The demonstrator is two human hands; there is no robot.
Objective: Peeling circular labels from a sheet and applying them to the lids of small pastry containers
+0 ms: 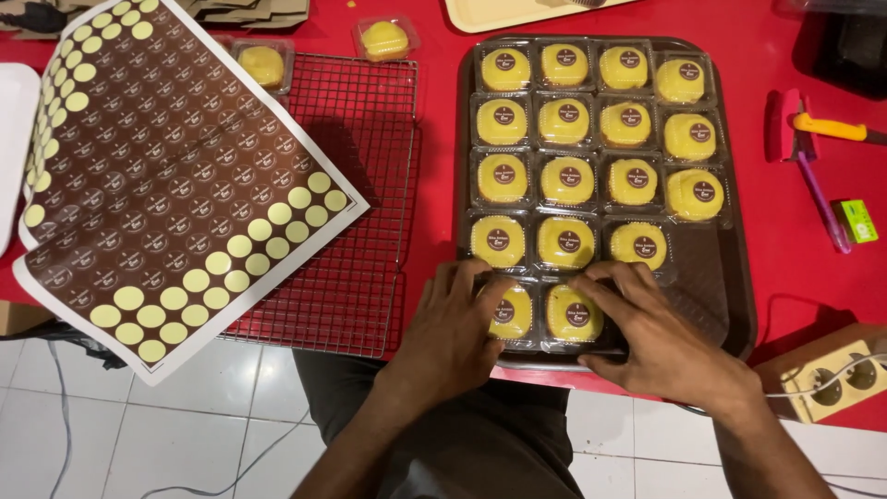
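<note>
A dark tray point(730, 286) on the red table holds several clear plastic boxes, each with a yellow cake and a round brown sticker on the lid. My left hand point(453, 333) rests on the nearest row, its fingers around the left boxed cake point(511, 312). Beside it, my right hand point(656, 337) lies over the second boxed cake point(573, 316), fingertips pressing on its lid. Neither hand has lifted anything off the tray.
A brown sticker sheet point(157, 176) with many empty yellow circles lies over a wire cooling rack point(360, 185). Two unstickered boxed cakes point(262, 65) point(384, 39) sit at the back. A cutter point(827, 127), a purple pen point(819, 196) and a power strip point(836, 379) lie to the right.
</note>
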